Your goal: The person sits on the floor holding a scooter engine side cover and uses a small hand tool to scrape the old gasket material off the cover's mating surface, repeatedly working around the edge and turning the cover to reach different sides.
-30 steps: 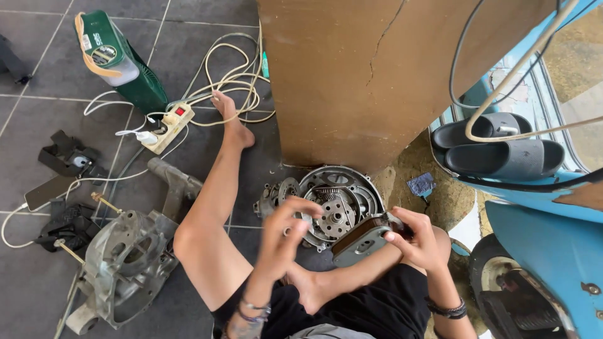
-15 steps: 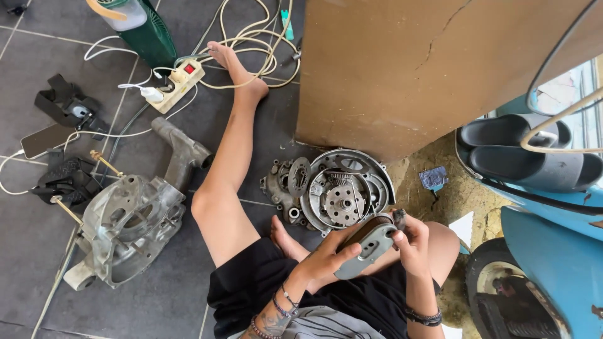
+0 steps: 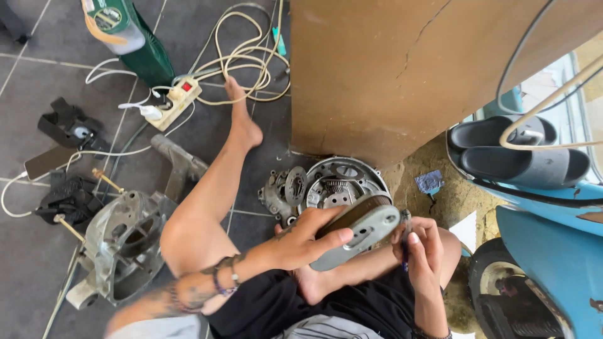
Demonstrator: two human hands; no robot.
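Single head-worn view, looking almost straight down at the wearer's own lap and the dark grey tiled floor. It is sitting close: the left hand and right hand are filling the lower centre. The frame top is facing away from the body, toward the brown cracked pillar. No second view is sharing the scene.

**Our two hands, close together**

We sit on the floor with one leg stretched out. Our left hand reaches across our lap, fingers curled and thumb pointing right. Our left wrist wears bead bands. Our right hand is held up near it, fingers bent inward, pinching something small.
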